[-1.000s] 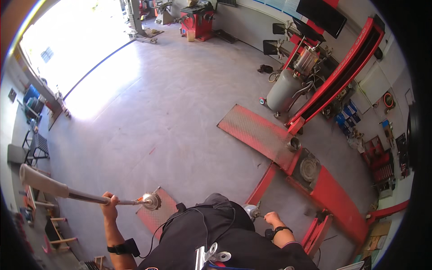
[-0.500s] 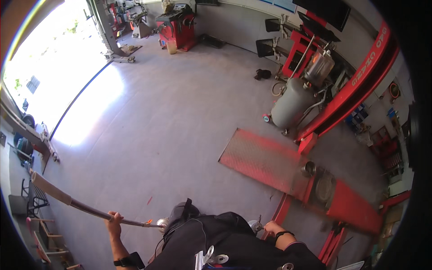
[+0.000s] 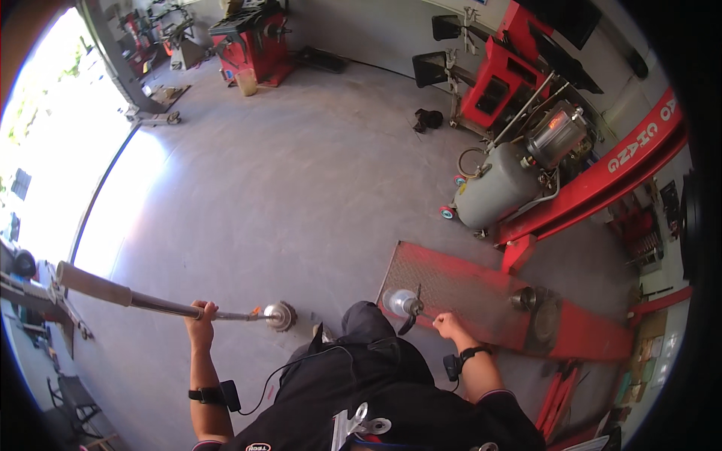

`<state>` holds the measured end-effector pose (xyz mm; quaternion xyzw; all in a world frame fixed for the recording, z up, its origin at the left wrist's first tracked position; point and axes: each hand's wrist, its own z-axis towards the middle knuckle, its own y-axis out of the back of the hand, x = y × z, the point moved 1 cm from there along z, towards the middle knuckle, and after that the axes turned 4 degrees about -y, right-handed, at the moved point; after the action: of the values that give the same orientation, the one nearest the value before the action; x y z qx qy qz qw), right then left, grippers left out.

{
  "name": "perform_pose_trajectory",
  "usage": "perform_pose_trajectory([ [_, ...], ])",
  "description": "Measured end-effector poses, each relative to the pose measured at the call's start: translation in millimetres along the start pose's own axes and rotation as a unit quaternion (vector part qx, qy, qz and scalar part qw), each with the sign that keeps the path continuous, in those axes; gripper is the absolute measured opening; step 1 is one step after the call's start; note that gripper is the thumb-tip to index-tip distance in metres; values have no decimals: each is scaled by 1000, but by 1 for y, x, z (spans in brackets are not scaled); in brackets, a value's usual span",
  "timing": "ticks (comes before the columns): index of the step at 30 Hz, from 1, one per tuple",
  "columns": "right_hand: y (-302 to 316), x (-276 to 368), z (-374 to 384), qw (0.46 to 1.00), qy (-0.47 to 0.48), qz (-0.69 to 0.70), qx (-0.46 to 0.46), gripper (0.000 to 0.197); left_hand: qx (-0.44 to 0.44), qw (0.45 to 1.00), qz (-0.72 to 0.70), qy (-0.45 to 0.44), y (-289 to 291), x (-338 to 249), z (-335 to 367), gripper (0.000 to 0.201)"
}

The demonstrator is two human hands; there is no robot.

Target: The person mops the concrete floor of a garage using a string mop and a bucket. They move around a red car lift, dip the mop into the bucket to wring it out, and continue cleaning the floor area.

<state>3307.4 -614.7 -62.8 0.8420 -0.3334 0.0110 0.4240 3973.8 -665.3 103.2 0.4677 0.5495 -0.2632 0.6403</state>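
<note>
My left hand (image 3: pixel 201 325) is wrapped round the shaft of a long-handled metal tool (image 3: pixel 162 304). Its thick beige-grey grip points left; the thin end, with an orange bit, meets a round, toothed metal piece (image 3: pixel 281 316) beside my leg. My right hand (image 3: pixel 449 326) has its fingers curled together as in a pinch. Just left of those fingertips is a silvery, cup-like metal piece (image 3: pixel 404 302) with a dark curved handle. A gap shows between it and my fingers, and I cannot make out what joins them, if anything.
A red lift platform (image 3: pixel 459 297) lies right of my knees, with a metal cup (image 3: pixel 523 299) on it. Beyond stand a red lift arm (image 3: pixel 602 177), a grey wheeled tank (image 3: pixel 500 188) and a red machine (image 3: pixel 252 45). A dark bundle (image 3: pixel 428 120) lies on the floor.
Both hands have moved forward, away from my body. The long-handled tool and toothed piece moved with my left hand. The silvery piece, partly hidden before, now shows farther out over the platform.
</note>
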Motion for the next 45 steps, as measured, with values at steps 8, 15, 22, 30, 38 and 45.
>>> perform_pose_trajectory([
  [8,38,191,216,996,54,-63,32,25,20,999,14,-23,-96,10,218,12],
  [15,45,312,366,990,20,-97,99,29,-79,992,-59,76,-194,-4,356,12],
  [22,57,386,472,982,57,-148,107,29,-69,994,-22,79,-220,7,463,23],
  [30,36,416,559,993,17,-95,62,26,-88,995,-24,-37,-196,48,572,19],
  [38,34,447,608,991,14,-96,-89,19,-59,997,-17,-35,-196,87,607,16],
  [45,6,413,611,981,79,-93,-151,17,-34,995,19,-95,-252,164,627,18],
])
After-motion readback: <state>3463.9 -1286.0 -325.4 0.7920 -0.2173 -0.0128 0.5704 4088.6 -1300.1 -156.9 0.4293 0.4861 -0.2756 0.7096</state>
